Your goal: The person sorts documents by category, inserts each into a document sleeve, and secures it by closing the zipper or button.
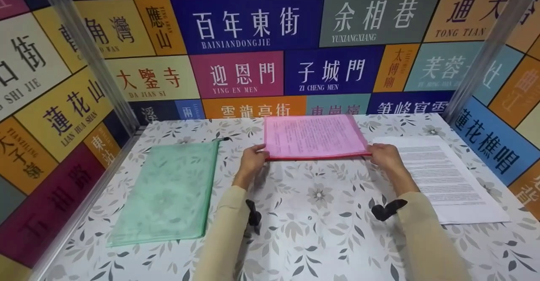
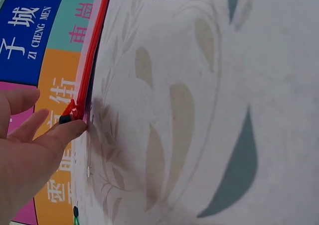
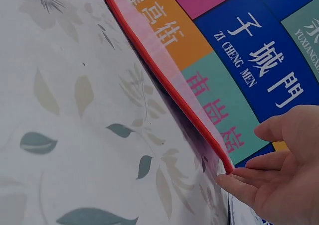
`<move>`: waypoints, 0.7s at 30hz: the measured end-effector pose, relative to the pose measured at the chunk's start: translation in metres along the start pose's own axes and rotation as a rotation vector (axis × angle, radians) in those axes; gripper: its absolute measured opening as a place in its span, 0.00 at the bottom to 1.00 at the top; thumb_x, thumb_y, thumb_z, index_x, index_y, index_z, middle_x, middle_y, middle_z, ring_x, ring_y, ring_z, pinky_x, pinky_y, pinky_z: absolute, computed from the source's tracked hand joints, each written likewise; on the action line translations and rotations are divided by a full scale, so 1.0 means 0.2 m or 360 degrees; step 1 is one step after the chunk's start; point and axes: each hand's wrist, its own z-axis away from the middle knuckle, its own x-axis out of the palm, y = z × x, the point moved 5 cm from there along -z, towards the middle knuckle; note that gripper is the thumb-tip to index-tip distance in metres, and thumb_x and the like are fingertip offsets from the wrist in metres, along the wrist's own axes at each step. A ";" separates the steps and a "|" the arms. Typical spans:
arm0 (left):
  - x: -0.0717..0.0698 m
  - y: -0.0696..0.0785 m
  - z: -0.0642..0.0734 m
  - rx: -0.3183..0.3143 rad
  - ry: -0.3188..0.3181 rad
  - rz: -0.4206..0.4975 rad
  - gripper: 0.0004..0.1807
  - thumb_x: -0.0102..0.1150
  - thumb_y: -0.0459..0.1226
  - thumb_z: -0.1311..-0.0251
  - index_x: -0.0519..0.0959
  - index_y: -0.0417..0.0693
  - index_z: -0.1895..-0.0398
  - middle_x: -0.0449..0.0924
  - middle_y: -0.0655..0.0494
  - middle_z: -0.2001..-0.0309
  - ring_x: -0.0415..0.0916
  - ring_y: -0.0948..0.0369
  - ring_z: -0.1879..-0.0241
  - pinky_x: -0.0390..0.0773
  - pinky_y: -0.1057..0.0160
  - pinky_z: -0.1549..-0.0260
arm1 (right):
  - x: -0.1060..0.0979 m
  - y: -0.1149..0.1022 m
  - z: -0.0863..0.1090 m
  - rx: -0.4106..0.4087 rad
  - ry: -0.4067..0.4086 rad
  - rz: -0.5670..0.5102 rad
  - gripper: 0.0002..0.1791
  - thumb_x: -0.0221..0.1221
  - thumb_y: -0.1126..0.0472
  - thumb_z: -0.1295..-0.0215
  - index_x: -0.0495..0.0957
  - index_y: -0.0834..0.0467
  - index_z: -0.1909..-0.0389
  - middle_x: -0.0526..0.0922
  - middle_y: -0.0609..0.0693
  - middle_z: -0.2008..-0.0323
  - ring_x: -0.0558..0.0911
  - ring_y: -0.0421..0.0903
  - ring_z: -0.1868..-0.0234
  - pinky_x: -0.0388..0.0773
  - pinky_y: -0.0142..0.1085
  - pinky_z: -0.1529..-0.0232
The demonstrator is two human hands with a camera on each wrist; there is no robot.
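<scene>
A pink see-through zip folder (image 1: 314,135) with printed paper in it is at the back middle of the table. Its red zipped edge faces me, and a shadow lies under that edge in the right wrist view. At the folder's near left corner, my left hand (image 1: 254,159) holds on beside the red zip end (image 2: 74,109). The near right corner is held by the fingertips of my right hand (image 1: 387,158). In the right wrist view, the right hand (image 3: 286,163) shows its fingers at that corner. The folder's underside is hidden.
A green zip folder (image 1: 168,192) lies on the left of the flower-patterned table (image 1: 312,247). White printed sheets (image 1: 447,179) lie on the right, partly behind my right forearm. A wall of coloured name panels (image 1: 249,19) stands behind, with clear posts at both sides.
</scene>
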 end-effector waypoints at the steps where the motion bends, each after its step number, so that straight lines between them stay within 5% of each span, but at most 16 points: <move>1: 0.00 0.00 0.00 -0.0008 -0.0001 -0.0011 0.24 0.55 0.36 0.32 0.74 0.42 0.33 0.80 0.44 0.40 0.79 0.53 0.45 0.79 0.59 0.46 | 0.00 0.00 0.00 -0.0008 -0.0008 0.0015 0.32 0.48 0.54 0.25 0.63 0.70 0.29 0.73 0.71 0.36 0.82 0.44 0.57 0.80 0.27 0.58; 9: -0.03 0.01 0.03 0.0007 -0.0014 -0.0109 0.25 0.53 0.35 0.31 0.72 0.44 0.31 0.70 0.42 0.29 0.69 0.51 0.30 0.71 0.51 0.31 | -0.03 0.01 0.04 -0.0019 -0.0058 0.0119 0.32 0.45 0.54 0.25 0.61 0.71 0.28 0.68 0.71 0.32 0.78 0.63 0.39 0.77 0.31 0.50; 15: -0.10 0.04 0.08 0.0108 -0.0044 -0.0167 0.25 0.51 0.34 0.31 0.72 0.43 0.31 0.71 0.44 0.30 0.67 0.51 0.29 0.70 0.51 0.31 | -0.09 0.00 0.07 -0.0118 0.0015 0.0222 0.30 0.46 0.53 0.25 0.68 0.71 0.33 0.71 0.71 0.34 0.75 0.63 0.38 0.75 0.47 0.37; 21: -0.23 0.05 0.12 0.0240 0.0014 -0.0246 0.21 0.52 0.34 0.31 0.77 0.43 0.36 0.76 0.38 0.36 0.74 0.48 0.36 0.77 0.50 0.38 | -0.17 0.00 0.10 -0.0314 0.0130 0.0396 0.24 0.48 0.56 0.26 0.75 0.70 0.40 0.77 0.71 0.40 0.77 0.66 0.39 0.71 0.55 0.36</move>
